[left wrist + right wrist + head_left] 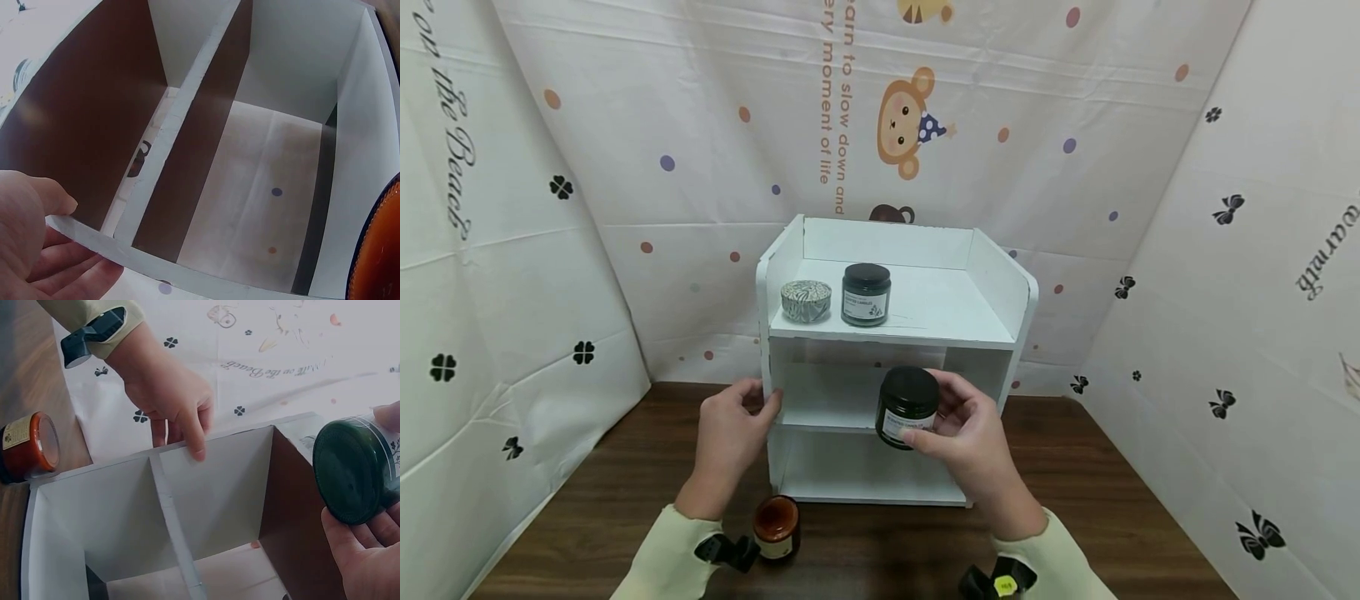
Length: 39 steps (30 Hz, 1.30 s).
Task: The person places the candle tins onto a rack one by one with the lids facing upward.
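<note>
My right hand (962, 421) grips a dark green candle jar (908, 408) with a black lid and white label, in front of the shelf's middle level. In the right wrist view the jar's green glass base (350, 472) faces the camera. My left hand (733, 433) pinches the left side panel of the white shelf (891, 340), thumb inside and fingers outside, as the left wrist view also shows. On the top level stand a round patterned tin (806, 301) and another dark lidded candle jar (866, 295), side by side toward the left.
An amber glass jar (777, 527) with a pale label stands on the dark wooden table (1120, 508), by my left wrist at the shelf's front left. Printed white cloth (700, 150) hangs behind the shelf and along both sides.
</note>
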### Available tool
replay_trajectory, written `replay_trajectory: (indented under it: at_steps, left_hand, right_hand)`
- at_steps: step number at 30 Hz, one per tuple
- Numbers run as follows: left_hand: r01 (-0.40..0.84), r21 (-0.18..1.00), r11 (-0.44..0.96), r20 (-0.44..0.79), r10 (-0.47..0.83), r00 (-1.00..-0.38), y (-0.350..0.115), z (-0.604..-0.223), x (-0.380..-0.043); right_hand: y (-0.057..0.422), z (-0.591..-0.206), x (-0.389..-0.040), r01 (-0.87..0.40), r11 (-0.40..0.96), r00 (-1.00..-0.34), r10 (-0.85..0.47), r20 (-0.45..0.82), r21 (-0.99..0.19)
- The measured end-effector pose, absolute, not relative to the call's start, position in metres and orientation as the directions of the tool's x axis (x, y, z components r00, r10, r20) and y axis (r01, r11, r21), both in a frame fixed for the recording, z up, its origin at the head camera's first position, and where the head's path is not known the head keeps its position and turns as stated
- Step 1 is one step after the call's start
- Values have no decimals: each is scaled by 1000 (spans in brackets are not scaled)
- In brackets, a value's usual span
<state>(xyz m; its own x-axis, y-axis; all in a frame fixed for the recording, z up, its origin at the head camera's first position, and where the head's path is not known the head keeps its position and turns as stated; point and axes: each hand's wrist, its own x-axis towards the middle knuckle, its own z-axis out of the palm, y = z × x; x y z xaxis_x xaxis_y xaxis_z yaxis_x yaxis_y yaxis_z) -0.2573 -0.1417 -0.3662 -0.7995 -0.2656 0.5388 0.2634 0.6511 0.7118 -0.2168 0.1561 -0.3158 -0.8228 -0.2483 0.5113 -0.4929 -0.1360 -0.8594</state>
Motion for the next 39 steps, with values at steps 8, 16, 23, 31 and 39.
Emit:
replay_trajectory:
  at_steps: [8, 16, 23, 31, 39]
  left_hand:
    - [265, 709, 653, 544, -269, -795, -142, -367, -258]
    - [267, 708, 654, 544, -263, -797, -141, -367, -257]
    - [275, 705, 653, 552, -262, -792, -142, -367, -256]
    - [285, 697, 658, 563, -255, -786, -142, -367, -258]
    - [301, 688, 660, 580, -251, -775, -143, -369, -259]
  right_hand:
    - [157, -306, -219, -531, -96, -805, -253, 537, -842]
    - [158, -293, -223, -524, -63, -819, -234, 523, -849]
    - [159, -281, -226, -517, -45, -827, -233, 512, -855]
    - [159, -271, -232, -508, -46, -836, -217, 505, -860]
    - [160, -262, -237, -508, -46, -839, -201, 506, -860]
